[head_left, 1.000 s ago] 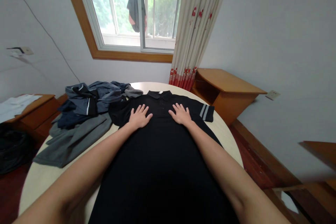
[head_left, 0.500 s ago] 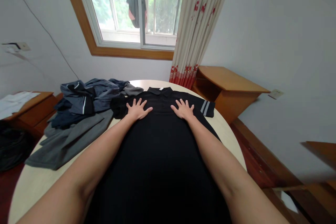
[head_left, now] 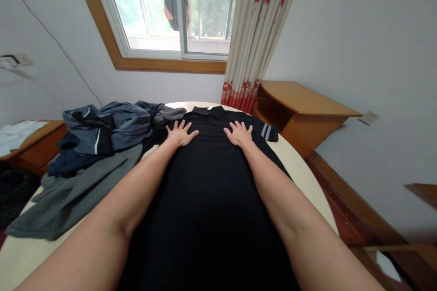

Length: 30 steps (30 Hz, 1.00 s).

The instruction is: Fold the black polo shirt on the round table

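Note:
A black polo shirt (head_left: 208, 191) lies spread flat on a round light table (head_left: 300, 168), its collar at the far side. Two grey stripes mark its right sleeve (head_left: 264, 132). My left hand (head_left: 180, 133) rests flat on the shirt's upper chest, fingers spread. My right hand (head_left: 241, 134) lies flat on the other side of the chest, fingers spread too. Neither hand holds anything. Both forearms stretch over the shirt's body.
A pile of grey, blue and dark clothes (head_left: 92, 141) covers the table's left part. A wooden side table (head_left: 303, 109) stands at the right by a flowered curtain (head_left: 254, 36). A low wooden cabinet (head_left: 30, 145) with white cloth is at the left. A window (head_left: 170, 9) is behind.
Both hands have slid further up the shirt toward the collar, staying flat. The view has shifted forward over the table.

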Motion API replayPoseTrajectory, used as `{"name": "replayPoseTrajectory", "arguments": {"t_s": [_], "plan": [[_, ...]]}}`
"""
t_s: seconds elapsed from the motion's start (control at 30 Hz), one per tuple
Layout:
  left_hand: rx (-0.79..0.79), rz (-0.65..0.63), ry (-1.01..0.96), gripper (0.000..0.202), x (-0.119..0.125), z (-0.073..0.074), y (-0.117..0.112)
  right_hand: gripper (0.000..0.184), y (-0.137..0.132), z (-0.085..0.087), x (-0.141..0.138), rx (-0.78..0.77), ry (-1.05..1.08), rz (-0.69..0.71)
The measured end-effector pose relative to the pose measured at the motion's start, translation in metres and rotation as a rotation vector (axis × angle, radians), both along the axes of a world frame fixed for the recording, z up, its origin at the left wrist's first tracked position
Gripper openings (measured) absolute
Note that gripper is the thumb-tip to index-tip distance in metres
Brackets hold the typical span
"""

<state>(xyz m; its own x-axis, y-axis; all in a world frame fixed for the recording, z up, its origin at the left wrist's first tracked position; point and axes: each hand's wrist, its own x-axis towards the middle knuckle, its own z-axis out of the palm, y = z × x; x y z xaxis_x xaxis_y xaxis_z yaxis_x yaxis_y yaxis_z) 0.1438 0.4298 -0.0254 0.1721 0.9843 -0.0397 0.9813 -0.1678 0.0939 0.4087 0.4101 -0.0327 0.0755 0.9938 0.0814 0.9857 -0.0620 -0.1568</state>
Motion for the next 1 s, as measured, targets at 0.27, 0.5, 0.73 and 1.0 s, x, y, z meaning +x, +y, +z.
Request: {"name": "replayPoseTrajectory", "arguments": {"t_s": [0.27, 0.5, 0.73, 1.0], "plan": [[0.093, -0.282, -0.027, 0.064, 0.029, -0.006, -0.098, 0.062, -0.079, -0.001, -0.056, 0.019, 0.032, 0.272], [0.035, -0.245, 0.002, 0.064, -0.031, -0.005, -0.166, 0.062, -0.132, -0.003, -0.004, -0.054, 0.033, 0.109], [0.022, -0.515, -0.091, 0.064, -0.023, 0.006, -0.242, 0.060, -0.175, 0.000, -0.005, -0.010, 0.048, 0.096], [-0.049, -0.649, -0.104, 0.069, -0.029, 0.005, -0.302, 0.065, -0.219, 0.026, -0.004, -0.154, -0.056, 0.135]]}}
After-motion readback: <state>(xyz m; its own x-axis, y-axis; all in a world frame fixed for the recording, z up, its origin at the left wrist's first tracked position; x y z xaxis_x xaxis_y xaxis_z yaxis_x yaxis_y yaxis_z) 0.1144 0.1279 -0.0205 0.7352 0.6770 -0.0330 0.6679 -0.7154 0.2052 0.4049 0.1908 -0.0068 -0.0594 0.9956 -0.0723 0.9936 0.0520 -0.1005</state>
